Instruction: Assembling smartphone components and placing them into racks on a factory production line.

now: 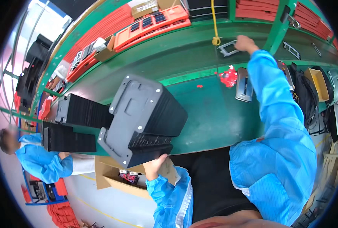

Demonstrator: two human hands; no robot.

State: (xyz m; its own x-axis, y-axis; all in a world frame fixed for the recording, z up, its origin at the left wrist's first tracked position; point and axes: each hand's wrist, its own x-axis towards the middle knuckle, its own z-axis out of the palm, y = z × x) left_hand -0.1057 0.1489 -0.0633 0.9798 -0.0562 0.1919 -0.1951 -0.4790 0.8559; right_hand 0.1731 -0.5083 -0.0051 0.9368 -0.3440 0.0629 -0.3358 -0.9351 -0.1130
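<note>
My right hand [246, 44] reaches far across the green bench, its fingers closed on the edge of a flat grey metal frame [221, 50] with an open middle. My left hand [156, 167] is at the bench's near edge, against the lower end of a tall stack of black plates [153, 110]. Its thumb shows; the other fingers are hidden. The stack's top plate [133, 110] has a notched outline and several bright round spots near its edges. Two more black stacks stand to the left, one farther back [83, 110] and one nearer [68, 138].
Red scraps [228, 77] and a silver tin [244, 86] lie on the bench near my right arm. A yellow cord [214, 22] hangs beside the frame. Orange trays [153, 28] line the back shelf. Below the edge is a cardboard box [112, 178]. A co-worker [40, 154] stands at left.
</note>
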